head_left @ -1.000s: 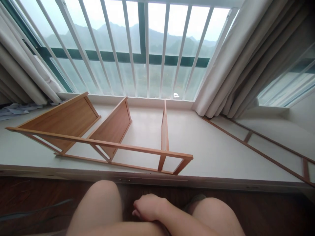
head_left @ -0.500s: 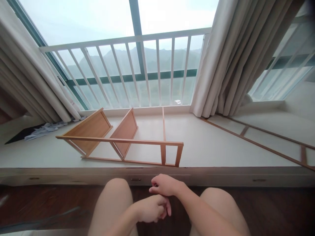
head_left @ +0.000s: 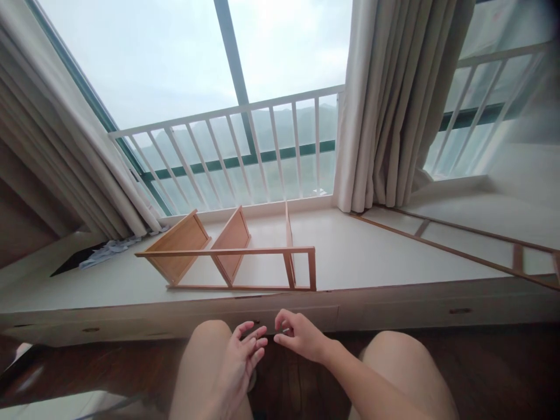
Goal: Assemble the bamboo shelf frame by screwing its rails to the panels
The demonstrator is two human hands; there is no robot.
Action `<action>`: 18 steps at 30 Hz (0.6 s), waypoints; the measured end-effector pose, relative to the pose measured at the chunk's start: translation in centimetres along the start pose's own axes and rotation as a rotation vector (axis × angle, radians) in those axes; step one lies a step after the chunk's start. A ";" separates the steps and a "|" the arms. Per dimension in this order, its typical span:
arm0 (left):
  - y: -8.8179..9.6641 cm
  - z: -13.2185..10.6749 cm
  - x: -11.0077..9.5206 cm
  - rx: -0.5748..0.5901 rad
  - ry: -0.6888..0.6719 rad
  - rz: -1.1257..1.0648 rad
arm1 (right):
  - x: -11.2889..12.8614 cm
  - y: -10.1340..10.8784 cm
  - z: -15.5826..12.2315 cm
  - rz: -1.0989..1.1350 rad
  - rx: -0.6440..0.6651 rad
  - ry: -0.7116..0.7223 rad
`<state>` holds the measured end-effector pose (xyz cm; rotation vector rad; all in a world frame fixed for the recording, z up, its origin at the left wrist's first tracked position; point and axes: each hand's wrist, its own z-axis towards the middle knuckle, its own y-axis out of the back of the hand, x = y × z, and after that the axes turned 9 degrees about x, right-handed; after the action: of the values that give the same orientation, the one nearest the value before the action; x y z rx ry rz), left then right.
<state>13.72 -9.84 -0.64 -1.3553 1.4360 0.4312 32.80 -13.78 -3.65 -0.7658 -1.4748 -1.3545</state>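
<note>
My left hand (head_left: 242,353) is turned palm up over my left knee, fingers apart and slightly bent. Nothing that I can clearly make out lies in it. Close beside it on the right, my right hand (head_left: 301,337) has its fingers curled towards the thumb. A tiny pale bit shows between them, too small to name. The hands are apart from each other. Beyond them a wooden shelf frame (head_left: 245,252) lies on its side on the white window ledge (head_left: 341,251), with two solid panels on the left and a narrower crosspiece on the right. Neither hand touches it.
A second wooden frame (head_left: 437,240), ladder-like, lies on the ledge at the right. Crumpled grey cloth (head_left: 109,251) and a dark flat sheet (head_left: 72,262) lie at the left. Curtains (head_left: 376,116) hang beside a white railing (head_left: 227,116). Drawers front the ledge above dark flooring (head_left: 503,361).
My hands, crossed close together before, have come apart. The left has turned palm up and spread its fingers; the right stays curled. The view has tilted and shifted.
</note>
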 end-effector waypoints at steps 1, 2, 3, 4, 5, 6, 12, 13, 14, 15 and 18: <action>-0.5 -0.4 -0.2 0.012 -0.015 0.020 | 0.2 -0.3 -0.3 0.035 -0.029 0.018; -1.0 -0.7 -0.5 0.034 -0.034 0.047 | 0.4 -0.6 -0.6 0.069 -0.055 0.037; -1.5 -1.1 -0.7 0.059 -0.056 0.079 | 0.6 -0.8 -0.9 0.098 -0.074 0.056; -2.1 -1.5 -1.0 0.083 -0.078 0.116 | 0.8 -0.9 -1.1 0.120 -0.087 0.075; -2.7 -1.8 -1.3 0.110 -0.098 0.153 | 0.9 -0.9 -1.4 0.133 -0.097 0.094; -3.3 -2.1 -1.6 0.132 -0.116 0.192 | 1.1 -0.9 -1.6 0.139 -0.107 0.109; -6.0 -0.9 -3.5 0.232 -0.195 0.490 | 1.8 1.1 -1.9 0.119 -0.225 0.175; -6.2 -0.3 -3.7 0.267 -0.210 0.531 | 1.9 1.5 -1.7 0.123 -0.254 0.191; -6.4 0.4 -3.9 0.305 -0.217 0.561 | 1.8 1.9 -1.5 0.131 -0.285 0.203; -6.5 1.1 -3.9 0.346 -0.213 0.579 | 1.7 2.3 -1.2 0.142 -0.315 0.206; -6.9 3.2 -4.0 0.467 -0.167 0.600 | 0.8 3.1 -0.8 0.166 -0.394 0.166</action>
<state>20.28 -7.27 4.24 -0.4930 1.6595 0.5337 35.50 -14.10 -1.80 -0.9743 -1.0029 -1.5590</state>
